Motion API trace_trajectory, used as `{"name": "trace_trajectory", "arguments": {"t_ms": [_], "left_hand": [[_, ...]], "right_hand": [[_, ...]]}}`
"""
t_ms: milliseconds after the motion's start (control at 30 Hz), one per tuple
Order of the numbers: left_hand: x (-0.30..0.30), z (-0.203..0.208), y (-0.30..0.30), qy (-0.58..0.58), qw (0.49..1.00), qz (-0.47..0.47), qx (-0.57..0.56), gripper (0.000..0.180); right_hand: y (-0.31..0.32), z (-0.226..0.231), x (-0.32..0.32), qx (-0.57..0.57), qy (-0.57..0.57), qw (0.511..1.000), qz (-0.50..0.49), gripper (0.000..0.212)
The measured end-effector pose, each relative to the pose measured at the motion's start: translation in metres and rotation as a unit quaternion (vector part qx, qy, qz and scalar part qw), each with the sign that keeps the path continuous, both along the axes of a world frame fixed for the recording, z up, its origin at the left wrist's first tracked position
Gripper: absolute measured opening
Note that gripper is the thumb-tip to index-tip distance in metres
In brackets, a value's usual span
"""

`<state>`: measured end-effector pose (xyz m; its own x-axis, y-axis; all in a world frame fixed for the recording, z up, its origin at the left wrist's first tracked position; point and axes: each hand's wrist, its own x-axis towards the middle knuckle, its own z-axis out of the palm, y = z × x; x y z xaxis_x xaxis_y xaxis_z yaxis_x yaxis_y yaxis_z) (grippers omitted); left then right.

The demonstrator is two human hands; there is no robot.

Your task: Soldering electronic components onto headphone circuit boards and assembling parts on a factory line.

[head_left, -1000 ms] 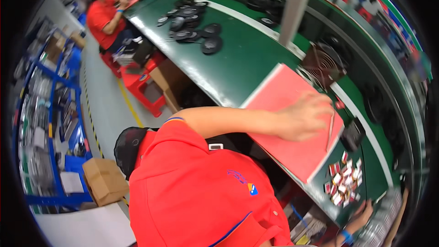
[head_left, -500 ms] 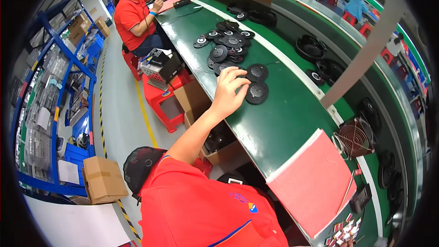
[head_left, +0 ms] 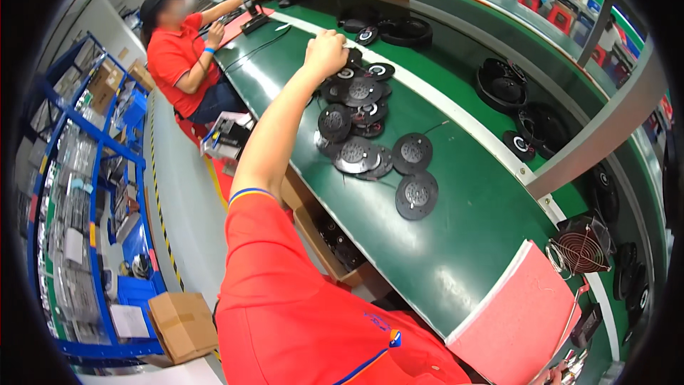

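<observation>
My left hand (head_left: 326, 55) reaches to the far end of a pile of black round discs (head_left: 361, 90). Its fingers are curled down beside a dark part at the pile's edge, and what they grip is hidden. The discs have perforated centres, and some show a pale ring. Two discs lie nearer, one a black disc (head_left: 412, 153) with a thin wire, the other a flat black disc (head_left: 417, 195). At the lower right edge my right hand (head_left: 553, 376) barely shows, close to small silvery pieces (head_left: 572, 365); its fingers are mostly cut off.
A pink sheet (head_left: 516, 314) covers the near bench, with a caged fan (head_left: 581, 248) beside it. Black round housings (head_left: 501, 85) line the far side past a grey post (head_left: 595, 142). Across the bench's left side sits a co-worker in red (head_left: 174, 64). Open cartons (head_left: 317, 242) stand below.
My left hand has moved forward from above the nearer discs to the pile's far end, and its spread fingers have closed. The view has shifted, so the bench appears lower.
</observation>
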<state>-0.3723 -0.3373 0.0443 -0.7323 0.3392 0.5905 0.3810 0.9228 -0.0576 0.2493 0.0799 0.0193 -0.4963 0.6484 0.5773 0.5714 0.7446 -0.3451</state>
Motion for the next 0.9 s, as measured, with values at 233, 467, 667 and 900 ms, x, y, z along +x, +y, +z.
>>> {"name": "trace_trajectory", "arguments": {"t_ms": [233,467,667,900], "left_hand": [[-0.132,-0.03,0.001,-0.226,0.958,0.162,-0.078,0.061],[-0.228,-0.028,-0.007,-0.282,0.954,0.08,-0.062,0.053],[-0.222,-0.018,0.019,-0.311,0.949,0.035,0.033,0.069],[-0.198,-0.036,0.04,-0.398,0.913,-0.014,0.088,0.066]], "right_hand": [[-0.025,-0.011,-0.038,0.202,-0.143,0.949,0.195,0.025],[-0.027,-0.063,-0.001,-0.028,-0.046,0.998,0.012,0.033],[0.005,-0.101,-0.026,-0.401,0.223,0.885,-0.076,0.038],[-0.014,-0.082,0.017,-0.394,0.286,0.873,-0.041,0.04]]}}
